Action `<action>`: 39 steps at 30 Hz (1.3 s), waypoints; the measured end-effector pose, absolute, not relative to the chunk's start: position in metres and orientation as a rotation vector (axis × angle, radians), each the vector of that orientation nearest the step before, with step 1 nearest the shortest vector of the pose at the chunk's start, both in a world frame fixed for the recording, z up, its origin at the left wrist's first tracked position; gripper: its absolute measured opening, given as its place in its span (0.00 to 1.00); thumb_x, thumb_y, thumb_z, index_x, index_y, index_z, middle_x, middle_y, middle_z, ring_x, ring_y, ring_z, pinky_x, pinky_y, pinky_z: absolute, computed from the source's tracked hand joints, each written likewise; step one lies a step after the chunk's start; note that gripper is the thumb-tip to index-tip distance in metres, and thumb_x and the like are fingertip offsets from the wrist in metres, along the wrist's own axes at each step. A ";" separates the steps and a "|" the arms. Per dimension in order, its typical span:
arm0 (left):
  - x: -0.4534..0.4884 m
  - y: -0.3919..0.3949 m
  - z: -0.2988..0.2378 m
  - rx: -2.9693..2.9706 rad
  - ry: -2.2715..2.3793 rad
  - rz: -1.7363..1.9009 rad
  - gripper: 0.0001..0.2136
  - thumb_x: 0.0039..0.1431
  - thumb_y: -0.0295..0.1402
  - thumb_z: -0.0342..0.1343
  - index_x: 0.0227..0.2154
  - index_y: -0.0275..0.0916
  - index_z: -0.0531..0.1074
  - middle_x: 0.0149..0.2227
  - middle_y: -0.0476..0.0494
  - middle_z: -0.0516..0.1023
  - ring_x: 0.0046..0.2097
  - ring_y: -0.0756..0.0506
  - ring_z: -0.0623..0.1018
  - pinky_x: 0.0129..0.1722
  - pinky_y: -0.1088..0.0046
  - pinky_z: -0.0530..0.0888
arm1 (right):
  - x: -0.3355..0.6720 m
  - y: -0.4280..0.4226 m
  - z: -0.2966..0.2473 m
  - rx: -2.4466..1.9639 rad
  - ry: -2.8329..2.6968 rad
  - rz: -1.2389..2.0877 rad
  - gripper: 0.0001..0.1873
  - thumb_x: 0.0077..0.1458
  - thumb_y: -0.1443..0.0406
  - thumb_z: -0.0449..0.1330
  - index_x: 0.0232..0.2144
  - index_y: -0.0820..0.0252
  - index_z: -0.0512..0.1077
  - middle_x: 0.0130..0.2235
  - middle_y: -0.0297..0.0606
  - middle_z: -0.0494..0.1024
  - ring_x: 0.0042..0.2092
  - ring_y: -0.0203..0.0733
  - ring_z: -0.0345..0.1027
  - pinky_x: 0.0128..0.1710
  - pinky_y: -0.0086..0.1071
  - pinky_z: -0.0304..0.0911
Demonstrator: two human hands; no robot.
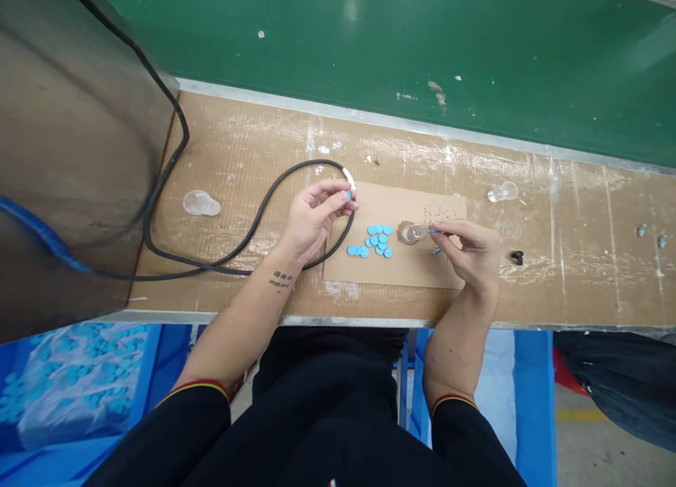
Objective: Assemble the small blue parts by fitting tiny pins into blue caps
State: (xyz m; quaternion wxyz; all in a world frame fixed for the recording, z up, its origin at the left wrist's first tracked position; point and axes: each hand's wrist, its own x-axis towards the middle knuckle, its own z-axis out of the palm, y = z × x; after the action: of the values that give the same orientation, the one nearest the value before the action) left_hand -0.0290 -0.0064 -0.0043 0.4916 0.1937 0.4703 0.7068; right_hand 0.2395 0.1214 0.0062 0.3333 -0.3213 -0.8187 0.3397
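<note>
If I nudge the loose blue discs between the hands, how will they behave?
The blue discs should slide rather than roll, since they lie flat on the cardboard sheet. One push may shift several, as they sit clustered together. Each is probably light, looking small beside the left hand.

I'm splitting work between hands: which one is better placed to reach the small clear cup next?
Probably the right hand: it is close beside the small clear cup, pinching a small blue item. The left hand is farther from it, holding a blue piece.
</note>
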 end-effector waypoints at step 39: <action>-0.026 -0.007 0.002 0.426 1.166 1.677 0.12 0.42 0.29 0.75 0.32 0.38 0.81 0.35 0.48 0.82 0.33 0.51 0.81 0.39 0.73 0.78 | 0.241 0.120 0.004 -0.834 -2.118 0.917 0.03 0.54 0.62 0.72 0.34 0.50 0.85 0.33 0.34 0.87 0.32 0.42 0.80 0.30 0.36 0.76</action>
State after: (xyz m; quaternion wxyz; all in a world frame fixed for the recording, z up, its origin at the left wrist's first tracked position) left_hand -0.0261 -0.0072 0.0023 0.5034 0.1766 0.4831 0.6943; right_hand 0.2406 0.1201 0.0042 0.3370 -0.3202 -0.8126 0.3516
